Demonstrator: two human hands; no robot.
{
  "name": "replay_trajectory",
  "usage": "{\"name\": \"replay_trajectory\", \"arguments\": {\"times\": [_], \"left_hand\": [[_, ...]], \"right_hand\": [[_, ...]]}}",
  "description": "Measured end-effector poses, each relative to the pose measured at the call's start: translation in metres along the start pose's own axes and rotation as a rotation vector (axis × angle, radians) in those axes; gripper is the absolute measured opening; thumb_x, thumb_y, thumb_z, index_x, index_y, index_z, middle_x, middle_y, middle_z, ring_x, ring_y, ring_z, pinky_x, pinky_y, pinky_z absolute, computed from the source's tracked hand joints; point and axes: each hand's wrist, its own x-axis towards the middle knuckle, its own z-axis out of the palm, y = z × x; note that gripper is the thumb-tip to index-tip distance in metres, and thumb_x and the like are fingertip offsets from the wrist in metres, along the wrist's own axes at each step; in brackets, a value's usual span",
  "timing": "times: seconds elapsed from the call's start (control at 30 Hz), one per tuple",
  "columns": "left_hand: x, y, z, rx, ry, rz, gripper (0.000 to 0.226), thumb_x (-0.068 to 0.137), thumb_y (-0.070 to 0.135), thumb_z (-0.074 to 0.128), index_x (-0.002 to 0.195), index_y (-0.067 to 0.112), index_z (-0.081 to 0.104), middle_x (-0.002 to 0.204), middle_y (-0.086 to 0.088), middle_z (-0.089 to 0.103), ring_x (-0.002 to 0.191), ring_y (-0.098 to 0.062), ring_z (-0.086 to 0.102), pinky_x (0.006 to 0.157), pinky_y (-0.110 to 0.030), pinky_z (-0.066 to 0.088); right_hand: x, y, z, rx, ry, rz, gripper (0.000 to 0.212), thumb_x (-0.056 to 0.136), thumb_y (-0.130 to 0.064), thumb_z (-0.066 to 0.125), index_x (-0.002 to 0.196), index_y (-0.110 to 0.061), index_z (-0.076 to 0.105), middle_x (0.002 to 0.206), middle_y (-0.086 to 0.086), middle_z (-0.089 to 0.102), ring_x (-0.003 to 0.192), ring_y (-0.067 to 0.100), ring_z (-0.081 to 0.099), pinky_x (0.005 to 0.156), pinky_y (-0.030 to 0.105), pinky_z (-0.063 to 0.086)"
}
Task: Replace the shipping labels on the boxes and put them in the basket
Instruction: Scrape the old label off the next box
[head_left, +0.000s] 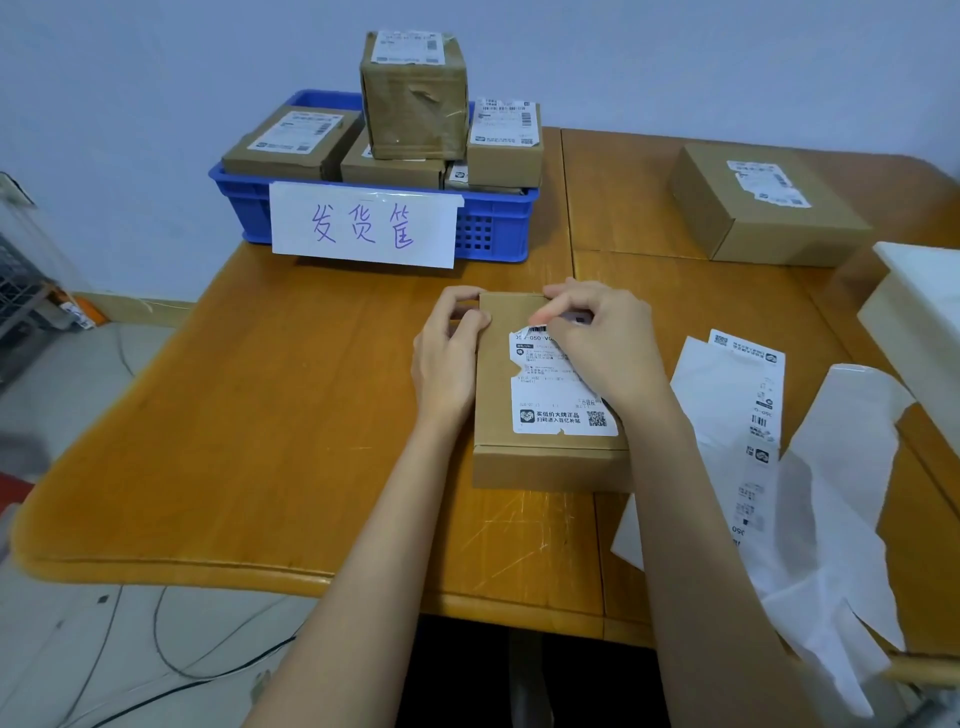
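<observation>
A flat cardboard box (493, 395) lies in the middle of the wooden table (260, 415). A torn white shipping label (556, 395) is stuck on its top, ragged along its upper and left edges. My left hand (447, 358) grips the box's far left corner, thumb on top. My right hand (602, 343) pinches the label's torn upper edge between thumb and fingers. The blue basket (498, 228) stands at the back of the table with a handwritten paper sign on its front and several labelled boxes stacked inside.
Another cardboard box (763, 208) with a torn label sits at the back right. A strip of labels (753, 415) and loose white backing paper (831, 493) lie to the right of my arm. A white object (919, 312) stands at the right edge. Cables run over the floor on the left.
</observation>
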Motion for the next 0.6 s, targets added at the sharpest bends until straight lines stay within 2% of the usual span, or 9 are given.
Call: {"name": "replay_trajectory", "arguments": {"times": [0.07, 0.1, 0.2, 0.27, 0.33, 0.4, 0.43, 0.53, 0.6], "left_hand": [[0.0000, -0.0011, -0.0004, -0.003, -0.004, 0.000, 0.024, 0.080, 0.041, 0.050, 0.098, 0.036, 0.065, 0.091, 0.010, 0.069, 0.085, -0.019, 0.064, 0.084, -0.054, 0.051], [-0.0003, -0.0013, -0.0005, -0.006, -0.005, 0.001, 0.024, 0.080, 0.041, 0.050, 0.099, 0.036, 0.065, 0.091, 0.011, 0.069, 0.085, -0.019, 0.064, 0.084, -0.054, 0.051], [0.0008, -0.0021, -0.0001, -0.015, -0.007, -0.003, 0.027, 0.078, 0.043, 0.050, 0.099, 0.035, 0.065, 0.091, 0.012, 0.070, 0.087, -0.020, 0.064, 0.086, -0.056, 0.050], [0.0007, -0.0023, 0.0002, -0.018, -0.010, -0.008, 0.027, 0.078, 0.043, 0.050, 0.099, 0.036, 0.065, 0.091, 0.012, 0.070, 0.087, -0.019, 0.064, 0.087, -0.055, 0.050], [0.0001, -0.0022, -0.0002, -0.027, -0.014, -0.008, 0.026, 0.080, 0.040, 0.050, 0.100, 0.033, 0.065, 0.089, 0.012, 0.069, 0.085, -0.017, 0.063, 0.085, -0.051, 0.049], [0.0002, -0.0020, -0.0002, -0.034, -0.017, -0.006, 0.026, 0.081, 0.038, 0.050, 0.101, 0.031, 0.065, 0.089, 0.012, 0.068, 0.083, -0.016, 0.062, 0.081, -0.048, 0.049], [0.0003, -0.0018, 0.0000, -0.035, -0.012, -0.007, 0.026, 0.080, 0.038, 0.050, 0.101, 0.031, 0.065, 0.089, 0.012, 0.068, 0.082, -0.015, 0.062, 0.080, -0.046, 0.049], [0.0008, -0.0017, 0.0003, -0.031, 0.005, -0.010, 0.025, 0.080, 0.038, 0.051, 0.099, 0.033, 0.066, 0.088, 0.014, 0.068, 0.079, -0.013, 0.059, 0.077, -0.042, 0.047], [0.0001, -0.0009, 0.0004, -0.023, 0.005, -0.008, 0.023, 0.080, 0.039, 0.051, 0.097, 0.034, 0.065, 0.086, 0.016, 0.067, 0.077, -0.011, 0.059, 0.076, -0.040, 0.046]], "right_hand": [[-0.0010, 0.0005, 0.0001, 0.046, -0.005, 0.022, 0.022, 0.089, -0.005, 0.060, 0.086, -0.021, 0.076, 0.111, -0.007, 0.067, 0.114, 0.002, 0.055, 0.081, 0.001, 0.036], [-0.0013, 0.0008, 0.0007, 0.038, -0.007, 0.017, 0.021, 0.089, -0.006, 0.061, 0.088, -0.021, 0.076, 0.106, -0.009, 0.066, 0.105, 0.001, 0.057, 0.074, 0.001, 0.038], [-0.0016, 0.0012, 0.0013, 0.024, -0.012, -0.046, 0.027, 0.090, -0.009, 0.064, 0.109, -0.028, 0.068, 0.098, -0.010, 0.065, 0.089, 0.005, 0.062, 0.065, 0.016, 0.048], [-0.0007, 0.0029, 0.0019, 0.013, -0.015, -0.084, 0.036, 0.090, -0.011, 0.066, 0.119, -0.033, 0.062, 0.101, -0.009, 0.061, 0.092, 0.006, 0.061, 0.070, 0.024, 0.052], [0.0010, 0.0041, 0.0055, -0.102, -0.016, -0.130, 0.026, 0.090, -0.013, 0.067, 0.106, -0.033, 0.069, 0.106, -0.010, 0.053, 0.105, 0.009, 0.054, 0.090, 0.031, 0.048], [0.0018, 0.0044, 0.0086, -0.138, -0.026, -0.134, 0.019, 0.089, -0.015, 0.067, 0.088, -0.033, 0.073, 0.106, -0.011, 0.051, 0.108, 0.013, 0.052, 0.096, 0.037, 0.045], [0.0013, 0.0031, 0.0086, -0.122, -0.029, -0.105, 0.019, 0.089, -0.015, 0.068, 0.084, -0.033, 0.073, 0.105, -0.011, 0.051, 0.107, 0.013, 0.053, 0.091, 0.033, 0.046], [-0.0004, 0.0005, 0.0036, -0.092, -0.011, -0.048, 0.019, 0.088, -0.016, 0.070, 0.081, -0.033, 0.075, 0.106, -0.009, 0.050, 0.097, 0.003, 0.051, 0.070, 0.010, 0.041], [-0.0011, -0.0008, 0.0007, -0.067, 0.010, -0.026, 0.021, 0.086, -0.015, 0.072, 0.079, -0.034, 0.075, 0.107, -0.007, 0.050, 0.093, -0.002, 0.049, 0.066, 0.002, 0.038]]}}
